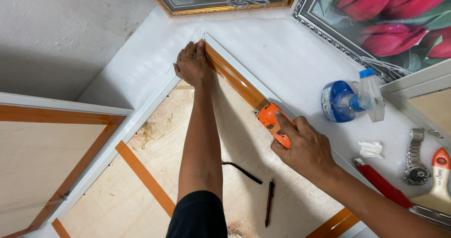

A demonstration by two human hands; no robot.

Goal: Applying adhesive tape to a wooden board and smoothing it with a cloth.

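Brown tape (235,78) runs in a glossy strip along the back edge of a white picture frame (263,85), from the frame's corner at 12 o'clock down toward 3 o'clock. The frame lies face down on a white padded table (141,69), its plywood backing (159,139) showing.

The left hand (192,64) lies flat at the corner, fingers stretched out and pressed together on the end of the strip. The right hand (303,146), at 3 o'clock, is closed around an orange tape dispenser (271,120), index finger laid along its top; the dispenser sits on the strip where the laid tape ends.

On the backing, between the forearms at about 6 o'clock, lie a dark pen (269,201) and a thin black strip (242,171), both clear of the taped edge. Other brown strips already cover the left edge at 8 o'clock.

Off the frame to the right, at 2 o'clock, a blue spray bottle (345,99) lies on its side, with a crumpled tissue (371,148), a metal wristwatch (416,160) and a red-handled tool (383,186) near it at 3 to 4 o'clock. Two framed tulip pictures (376,17) lean at 12 to 1 o'clock, and another taped frame (56,139) sits at 9 o'clock.
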